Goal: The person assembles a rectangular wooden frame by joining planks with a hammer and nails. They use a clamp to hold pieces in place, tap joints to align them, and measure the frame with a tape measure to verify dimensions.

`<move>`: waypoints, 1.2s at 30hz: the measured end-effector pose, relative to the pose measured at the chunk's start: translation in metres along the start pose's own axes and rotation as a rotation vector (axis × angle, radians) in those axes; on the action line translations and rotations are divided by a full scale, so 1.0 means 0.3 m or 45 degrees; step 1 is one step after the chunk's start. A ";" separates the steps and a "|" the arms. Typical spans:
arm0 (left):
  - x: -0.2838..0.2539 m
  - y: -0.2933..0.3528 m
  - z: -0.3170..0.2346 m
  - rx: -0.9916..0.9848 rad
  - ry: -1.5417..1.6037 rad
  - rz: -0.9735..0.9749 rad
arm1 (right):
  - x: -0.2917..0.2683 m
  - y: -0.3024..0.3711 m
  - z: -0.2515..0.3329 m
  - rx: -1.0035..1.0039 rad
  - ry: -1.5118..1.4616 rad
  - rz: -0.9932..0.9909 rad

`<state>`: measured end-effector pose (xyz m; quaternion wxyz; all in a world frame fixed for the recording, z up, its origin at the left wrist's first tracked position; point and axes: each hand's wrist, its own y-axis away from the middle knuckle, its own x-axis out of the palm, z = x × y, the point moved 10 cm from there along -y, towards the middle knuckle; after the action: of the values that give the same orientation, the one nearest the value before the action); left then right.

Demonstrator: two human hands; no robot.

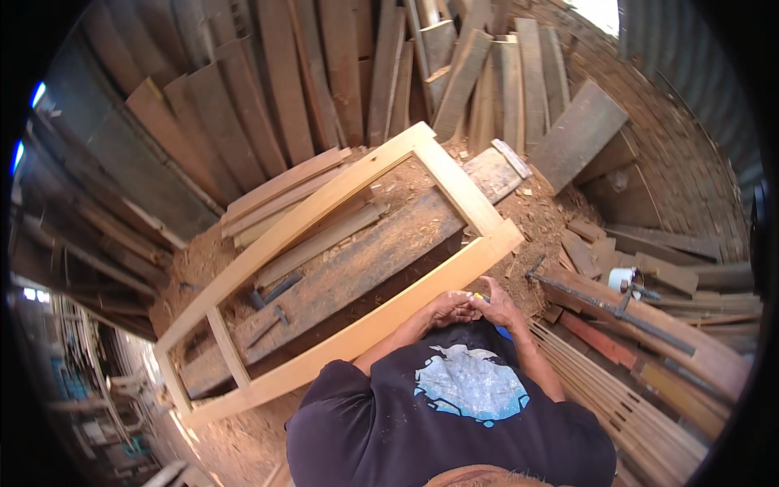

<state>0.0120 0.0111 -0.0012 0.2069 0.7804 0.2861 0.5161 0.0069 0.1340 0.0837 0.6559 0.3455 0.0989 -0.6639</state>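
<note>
Your left hand [451, 309] and right hand [502, 311] are close together in front of your dark shirt [357, 422], fingers curled inward around a small yellow object [479, 297]. It sits between them at the fingertips; you cannot tell from this view which hand grips it, or how tightly. Just beyond your hands runs the near rail of a pale wooden frame [341, 339], stretching away to their left; whether they touch it is unclear. To the right of your right hand, a metal bar clamp [649, 326] lies along a thick board. Past the near rail, the frame rests over a dark, shavings-strewn bench [357, 252]. Farthest ahead, upright planks [284, 89] lean in a row.
</note>
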 end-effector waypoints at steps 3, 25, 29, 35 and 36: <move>-0.182 0.041 -0.034 0.153 0.020 0.147 | 0.155 -0.099 0.183 -0.092 0.036 0.351; -0.624 0.660 -0.117 1.041 0.732 -1.249 | 0.629 -0.436 0.574 -0.629 0.477 1.373; -0.730 0.752 -0.161 1.062 0.394 -1.722 | 0.759 -0.314 0.819 -0.533 0.462 1.378; -1.199 1.280 0.094 1.326 0.971 -1.833 | 0.682 -0.471 0.599 -0.541 0.313 1.426; -1.226 1.411 0.064 1.428 1.125 -1.876 | 0.596 -0.547 0.494 -0.436 0.251 1.405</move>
<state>0.0165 -0.5500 0.0003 -0.0458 0.1356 0.9450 0.2940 -0.1784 -0.0762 0.0357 0.9387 0.2952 0.0708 -0.1634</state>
